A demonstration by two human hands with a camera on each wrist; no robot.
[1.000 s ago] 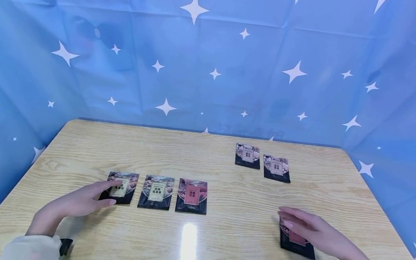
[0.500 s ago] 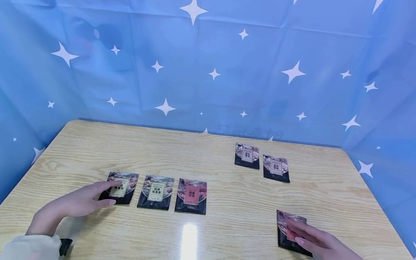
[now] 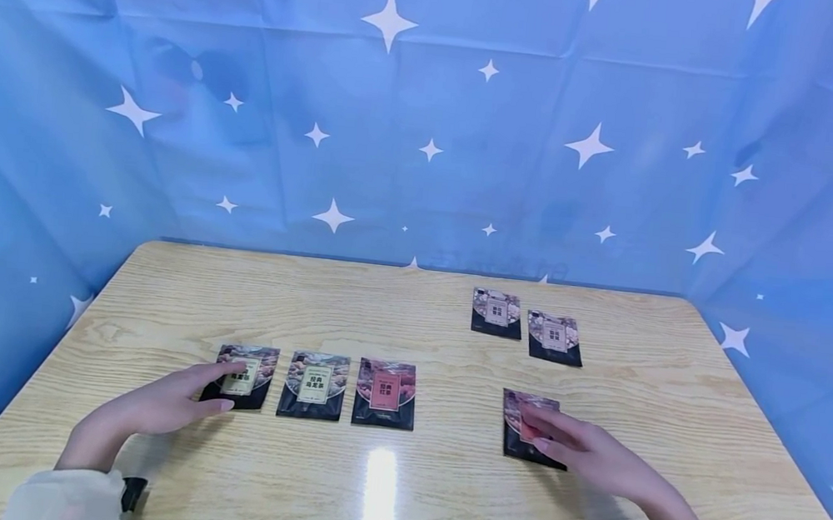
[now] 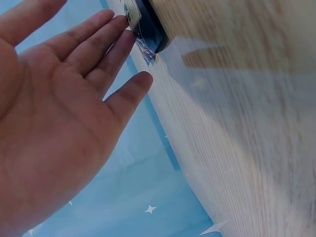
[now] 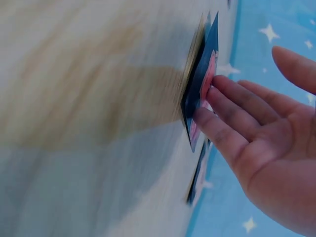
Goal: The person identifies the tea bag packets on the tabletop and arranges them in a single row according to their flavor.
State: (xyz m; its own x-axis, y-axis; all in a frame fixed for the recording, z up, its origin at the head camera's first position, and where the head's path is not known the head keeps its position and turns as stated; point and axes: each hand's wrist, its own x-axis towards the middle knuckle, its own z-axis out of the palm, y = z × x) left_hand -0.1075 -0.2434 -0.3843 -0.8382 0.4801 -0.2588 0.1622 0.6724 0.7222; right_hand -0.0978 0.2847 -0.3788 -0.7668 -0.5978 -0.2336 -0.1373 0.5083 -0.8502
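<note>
My left hand (image 3: 165, 399) reaches over a tea sachet with a pale green label (image 3: 258, 374), fingers extended and overlapping its left side. In the left wrist view, straight fingertips meet the edge of that sachet (image 4: 148, 29). Beside it lie a second green-labelled sachet (image 3: 313, 388) and a red-labelled sachet (image 3: 384, 395), in one row. On the right, the extended fingers of my right hand (image 3: 593, 457) press on another red-labelled sachet (image 3: 519, 446), slightly tilted on the table. The right wrist view shows three fingertips against this sachet's face (image 5: 210, 44), the thumb held apart.
Two pale pink-labelled sachets (image 3: 498, 312) lie near the back of the wooden table (image 3: 292, 298). A blue cloth with white stars (image 3: 424, 185) hangs behind and along both sides. Light glares off the tabletop at front centre.
My right hand has shifted its fingers onto the red-labelled sachet's label, and the sachet has slid left and away from me. The left hand and the other sachets stay put.
</note>
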